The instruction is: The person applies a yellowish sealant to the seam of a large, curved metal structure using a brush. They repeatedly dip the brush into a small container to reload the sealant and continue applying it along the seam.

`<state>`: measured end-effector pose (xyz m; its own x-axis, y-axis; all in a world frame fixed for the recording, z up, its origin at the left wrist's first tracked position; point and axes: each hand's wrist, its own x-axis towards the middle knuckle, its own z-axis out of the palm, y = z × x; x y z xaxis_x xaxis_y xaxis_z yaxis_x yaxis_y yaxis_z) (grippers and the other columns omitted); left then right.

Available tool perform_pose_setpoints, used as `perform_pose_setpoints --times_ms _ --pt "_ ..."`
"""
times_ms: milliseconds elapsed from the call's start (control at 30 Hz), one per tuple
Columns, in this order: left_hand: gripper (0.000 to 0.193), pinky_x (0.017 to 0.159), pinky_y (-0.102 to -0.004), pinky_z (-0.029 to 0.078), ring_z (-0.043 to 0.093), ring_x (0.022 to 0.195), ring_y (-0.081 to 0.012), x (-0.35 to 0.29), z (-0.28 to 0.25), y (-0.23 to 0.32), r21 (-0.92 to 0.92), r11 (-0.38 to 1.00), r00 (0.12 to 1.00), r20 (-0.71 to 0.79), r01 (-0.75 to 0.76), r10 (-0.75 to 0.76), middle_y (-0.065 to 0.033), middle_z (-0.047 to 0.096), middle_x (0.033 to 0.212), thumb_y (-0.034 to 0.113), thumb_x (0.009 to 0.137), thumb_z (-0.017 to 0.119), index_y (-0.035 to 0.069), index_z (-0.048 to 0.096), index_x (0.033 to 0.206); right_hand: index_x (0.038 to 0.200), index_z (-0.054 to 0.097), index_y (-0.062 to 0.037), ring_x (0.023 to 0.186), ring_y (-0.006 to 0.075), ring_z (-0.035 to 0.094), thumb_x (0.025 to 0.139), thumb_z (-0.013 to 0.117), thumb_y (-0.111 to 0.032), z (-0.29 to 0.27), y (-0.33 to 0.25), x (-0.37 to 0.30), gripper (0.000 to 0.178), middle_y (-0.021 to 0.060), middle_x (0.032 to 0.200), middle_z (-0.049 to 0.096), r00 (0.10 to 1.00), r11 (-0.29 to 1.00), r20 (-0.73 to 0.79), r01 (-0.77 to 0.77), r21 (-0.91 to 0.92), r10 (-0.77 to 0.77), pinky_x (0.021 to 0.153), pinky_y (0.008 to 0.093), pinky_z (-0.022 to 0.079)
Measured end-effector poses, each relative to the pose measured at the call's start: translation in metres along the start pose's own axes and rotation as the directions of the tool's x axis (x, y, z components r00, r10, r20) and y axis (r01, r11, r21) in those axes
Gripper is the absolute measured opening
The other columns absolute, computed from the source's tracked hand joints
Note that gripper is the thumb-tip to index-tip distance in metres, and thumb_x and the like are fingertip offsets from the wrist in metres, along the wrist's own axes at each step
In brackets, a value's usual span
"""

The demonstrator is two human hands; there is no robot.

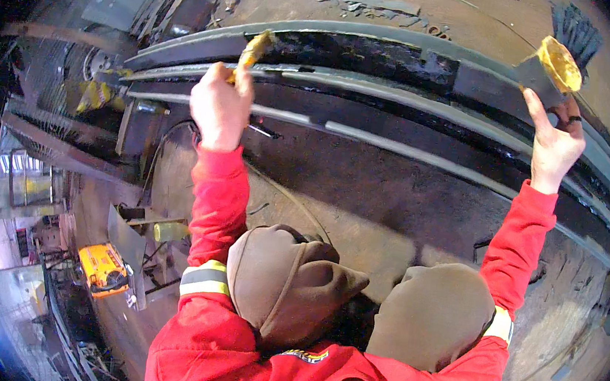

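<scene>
My left hand [220, 106] is closed around the handle of a paintbrush [253, 50], whose bristle end is smeared yellow-brown. The brush end is over the upper face of a long dark steel beam [488, 85]; I cannot tell whether it touches. Part of that face has a glossy black patch [378, 58]. Out to the right, my right hand [557, 143] grips a grey can [539, 78] from below. The can is tilted, and its inside and rim are coated yellow. A dark ring is on one finger of this hand.
Pale metal bars [413, 151] run along the beam's near side. Dark rods [576, 29] lie bundled at the far right, and flat scraps [369, 4] lie beyond the beam. An orange machine [102, 270] stands at lower left. A cable [296, 203] crosses the floor.
</scene>
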<state>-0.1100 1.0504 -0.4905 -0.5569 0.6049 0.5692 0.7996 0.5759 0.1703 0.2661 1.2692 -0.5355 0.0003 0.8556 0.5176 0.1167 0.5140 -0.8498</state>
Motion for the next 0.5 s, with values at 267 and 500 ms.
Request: perform_pose_setpoints --times_ms 267,500 --pt "0.024 0.062 -0.0356 0.05 0.064 0.063 -0.0302 -0.018 0.017 0.064 -0.462 0.879 0.95 0.208 -0.116 0.234 -0.0185 0.063 0.069 0.02 0.084 0.073 -0.001 0.063 0.078 0.116 0.064 0.0072 0.093 0.0132 0.063 0.073 0.087 -0.011 -0.005 0.013 0.003 0.052 0.0092 0.106 0.069 1.0 0.995 -0.002 -0.003 -0.098 0.003 0.088 0.0283 0.047" --pt "0.027 0.06 -0.0412 0.053 0.067 0.066 -0.0353 0.01 0.029 -0.011 -0.141 0.99 0.999 0.032 -0.016 0.021 -0.0174 0.066 0.068 0.028 0.081 0.073 0.003 0.067 0.076 0.117 0.063 0.0081 0.097 0.0135 0.062 0.072 0.087 -0.013 -0.006 0.003 0.005 0.055 0.0103 0.107 0.069 0.999 0.996 -0.007 -0.037 -0.082 0.037 0.09 0.0293 0.047"
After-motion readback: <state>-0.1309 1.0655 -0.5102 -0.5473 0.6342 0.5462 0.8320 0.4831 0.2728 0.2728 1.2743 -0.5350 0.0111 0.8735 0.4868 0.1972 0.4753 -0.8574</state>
